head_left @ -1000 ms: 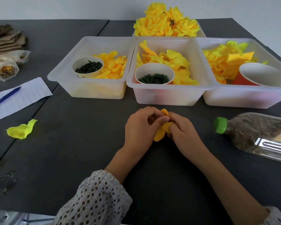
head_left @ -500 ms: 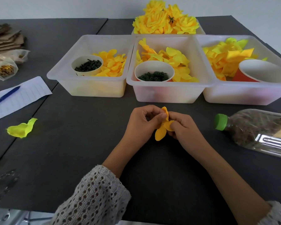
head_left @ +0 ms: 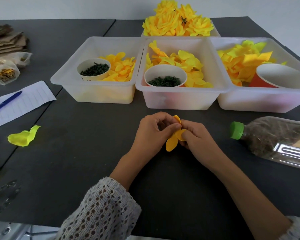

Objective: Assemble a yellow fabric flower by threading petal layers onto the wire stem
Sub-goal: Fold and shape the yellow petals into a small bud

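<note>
Both hands meet over the dark table in front of the bins. My left hand (head_left: 152, 134) and my right hand (head_left: 197, 137) pinch one small yellow fabric petal layer (head_left: 173, 139) between their fingertips; one petal hangs down, another sticks up. No wire stem shows; the fingers hide the middle of the layer. Behind the hands stand three clear bins of yellow petals: left bin (head_left: 93, 94), middle bin (head_left: 178, 99), right bin (head_left: 260, 103). A cup of dark green parts (head_left: 93, 69) sits in the left bin, another cup (head_left: 165, 77) in the middle bin.
Finished yellow flowers (head_left: 177, 21) fill a tray at the back. A plastic bottle with a green cap (head_left: 274, 139) lies at the right. Loose yellow-green petals (head_left: 23, 136) lie at the left, near lined paper with a blue pen (head_left: 5, 103). An orange cup (head_left: 274, 77) sits in the right bin.
The petal layer has opened out a little between the fingers, with one petal now hanging lower. The hands stay in the same spot.
</note>
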`<state>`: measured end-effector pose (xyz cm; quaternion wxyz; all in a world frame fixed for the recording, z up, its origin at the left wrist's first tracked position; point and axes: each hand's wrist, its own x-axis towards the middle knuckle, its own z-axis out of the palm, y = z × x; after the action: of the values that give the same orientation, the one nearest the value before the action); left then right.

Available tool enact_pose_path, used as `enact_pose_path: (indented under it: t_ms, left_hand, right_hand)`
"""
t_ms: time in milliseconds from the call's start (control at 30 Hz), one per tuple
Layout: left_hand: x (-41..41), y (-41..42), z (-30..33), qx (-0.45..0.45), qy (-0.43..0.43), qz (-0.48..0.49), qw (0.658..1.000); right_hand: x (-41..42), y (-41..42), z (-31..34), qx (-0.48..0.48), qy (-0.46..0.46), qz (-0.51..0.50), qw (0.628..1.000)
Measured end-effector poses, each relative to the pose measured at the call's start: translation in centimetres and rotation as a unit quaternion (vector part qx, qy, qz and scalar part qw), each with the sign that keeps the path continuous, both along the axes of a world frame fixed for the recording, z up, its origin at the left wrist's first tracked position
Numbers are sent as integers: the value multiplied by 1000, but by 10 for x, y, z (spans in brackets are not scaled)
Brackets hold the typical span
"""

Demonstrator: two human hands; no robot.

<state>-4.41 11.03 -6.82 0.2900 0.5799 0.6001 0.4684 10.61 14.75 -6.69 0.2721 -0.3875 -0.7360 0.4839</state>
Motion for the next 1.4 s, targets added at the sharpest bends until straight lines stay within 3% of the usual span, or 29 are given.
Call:
enact_pose_path:
  t_ms: [1400]
  left_hand:
    - [-3, 2, 1, -11, -24, -26, 999]
  right_hand:
    - [2, 3, 2, -23, 8, 6, 1000]
